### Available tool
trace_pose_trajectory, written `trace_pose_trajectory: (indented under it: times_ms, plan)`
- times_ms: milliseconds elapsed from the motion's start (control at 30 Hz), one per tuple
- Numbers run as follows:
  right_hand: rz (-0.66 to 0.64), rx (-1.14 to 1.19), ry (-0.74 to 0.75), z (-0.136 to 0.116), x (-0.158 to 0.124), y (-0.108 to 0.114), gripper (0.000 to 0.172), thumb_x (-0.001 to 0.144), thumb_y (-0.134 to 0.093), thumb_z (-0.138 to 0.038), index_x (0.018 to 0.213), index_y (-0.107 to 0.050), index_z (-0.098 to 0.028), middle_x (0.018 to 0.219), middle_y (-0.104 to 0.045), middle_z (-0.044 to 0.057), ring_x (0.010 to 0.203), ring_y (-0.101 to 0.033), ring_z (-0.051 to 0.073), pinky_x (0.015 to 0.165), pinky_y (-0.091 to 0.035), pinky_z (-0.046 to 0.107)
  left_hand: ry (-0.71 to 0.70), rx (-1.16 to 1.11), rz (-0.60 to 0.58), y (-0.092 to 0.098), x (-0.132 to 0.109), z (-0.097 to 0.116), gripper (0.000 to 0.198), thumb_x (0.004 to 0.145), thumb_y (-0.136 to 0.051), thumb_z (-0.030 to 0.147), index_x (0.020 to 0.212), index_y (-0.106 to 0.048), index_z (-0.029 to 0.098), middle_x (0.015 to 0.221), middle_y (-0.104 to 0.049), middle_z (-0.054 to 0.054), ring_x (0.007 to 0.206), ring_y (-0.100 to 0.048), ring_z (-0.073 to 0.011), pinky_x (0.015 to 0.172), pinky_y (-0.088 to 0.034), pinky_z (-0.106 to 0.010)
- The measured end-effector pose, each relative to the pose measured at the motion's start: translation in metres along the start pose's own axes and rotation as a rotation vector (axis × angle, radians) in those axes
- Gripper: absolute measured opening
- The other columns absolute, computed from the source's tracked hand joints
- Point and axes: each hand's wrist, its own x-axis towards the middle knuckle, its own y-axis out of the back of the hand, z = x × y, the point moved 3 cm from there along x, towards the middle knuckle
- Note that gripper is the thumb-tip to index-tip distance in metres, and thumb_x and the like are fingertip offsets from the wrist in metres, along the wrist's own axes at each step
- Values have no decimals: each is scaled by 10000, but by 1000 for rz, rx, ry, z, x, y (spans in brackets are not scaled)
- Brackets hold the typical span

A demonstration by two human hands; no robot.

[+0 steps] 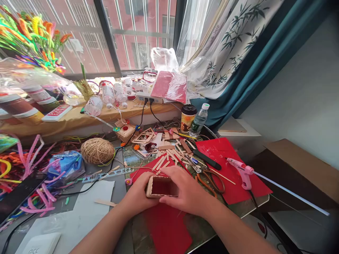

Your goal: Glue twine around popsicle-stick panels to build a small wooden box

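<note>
Between my hands, just above red paper point(165, 229), is a small open-topped box of wooden craft sticks point(150, 186), with a dark reddish inside. My left hand point(139, 192) grips its left side. Wrapped round the right end is my right hand point(188, 192), its fingers over the far edge and its thumb near the front edge. That end of the box is hidden by the hand. Loose craft sticks point(173, 155) lie scattered just beyond. Orange-handled scissors point(209, 183) lie right of my right hand, and a blue stencil ruler point(108, 174) lies left of my left hand.
A pink glue gun point(243, 173) with a long glue stick rests on red sheets at the right. A bottle point(200, 120) and a lidded cup point(188, 118) stand behind. Twine ball point(97, 151), pipe cleaners point(29, 151) and a black cable point(84, 190) are at the left.
</note>
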Motion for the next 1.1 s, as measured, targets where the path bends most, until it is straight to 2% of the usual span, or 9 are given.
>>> trace_pose_trajectory:
  times_ms: [200, 300, 400, 567, 700, 867, 967, 1033, 1100]
  plan:
    - [171, 372, -203, 30, -38, -24, 762, 969, -757, -580, 1617, -430, -345, 1666, -494, 95, 1554, -454, 341, 1290, -377, 532, -31, -392, -65, -5, -11, 5, 1000, 715, -971, 555, 1534, -455, 305, 1542, -565, -165, 1377, -610, -388, 1097, -547, -487]
    - [261, 627, -246, 30, -35, -47, 521, 1097, -535, -583, 1552, -494, -332, 1607, -558, 83, 1511, -513, 295, 1278, -401, 487, -43, -513, 183, -12, -15, 7, 638, 946, -684, 704, 1386, -602, 250, 1449, -621, -148, 1400, -570, -365, 1166, -481, -481]
    - [366, 720, -310, 26, -26, -64, 411, 1143, -406, -555, 1428, -581, -316, 1494, -640, 79, 1416, -591, 278, 1224, -460, 455, 116, -558, 409, -25, -19, 4, 365, 1040, -608, 549, 1172, -691, 219, 1258, -697, -114, 1270, -632, -320, 1130, -492, -436]
    - [437, 623, -331, 23, -24, -78, 368, 1142, -367, -545, 1366, -560, -326, 1394, -651, 69, 1340, -611, 262, 1188, -494, 422, 246, -696, 461, -40, -21, 7, 270, 1016, -624, 488, 1095, -652, 231, 1056, -698, -51, 948, -683, -248, 883, -575, -358]
    - [419, 578, -361, 27, -28, -83, 364, 1145, -322, -513, 1377, -528, -322, 1408, -624, 87, 1337, -612, 265, 1166, -526, 428, 253, -697, 496, -39, -20, 8, 269, 1008, -608, 497, 1063, -638, 236, 1058, -667, -47, 927, -661, -238, 831, -574, -337]
    - [353, 666, -347, 30, -27, -82, 437, 1127, -347, -585, 1458, -470, -328, 1529, -567, 107, 1443, -571, 293, 1209, -504, 472, 233, -668, 482, -36, -17, 7, 269, 1000, -612, 492, 1053, -648, 231, 1087, -666, -56, 967, -661, -242, 871, -571, -340]
    - [297, 817, -275, 30, -26, -80, 655, 1026, -531, -721, 1541, -392, -340, 1608, -509, 130, 1461, -572, 334, 1189, -525, 503, 229, -592, 515, -28, -15, 5, 289, 1009, -576, 496, 1024, -666, 222, 1057, -693, -61, 967, -675, -257, 875, -571, -358]
    - [268, 811, -249, 32, -26, -81, 843, 936, -737, -655, 1603, -324, -347, 1657, -466, 135, 1491, -546, 350, 1208, -504, 524, 229, -525, 573, -19, -15, 5, 310, 1025, -543, 489, 993, -686, 216, 1048, -709, -63, 989, -671, -264, 881, -557, -352]
    - [272, 683, -262, 36, -25, -84, 891, 891, -844, -432, 1619, -338, -343, 1660, -475, 125, 1524, -509, 340, 1258, -441, 538, 230, -471, 625, -10, -15, 4, 343, 1057, -494, 483, 990, -700, 216, 1051, -715, -57, 1010, -656, -258, 882, -535, -335]
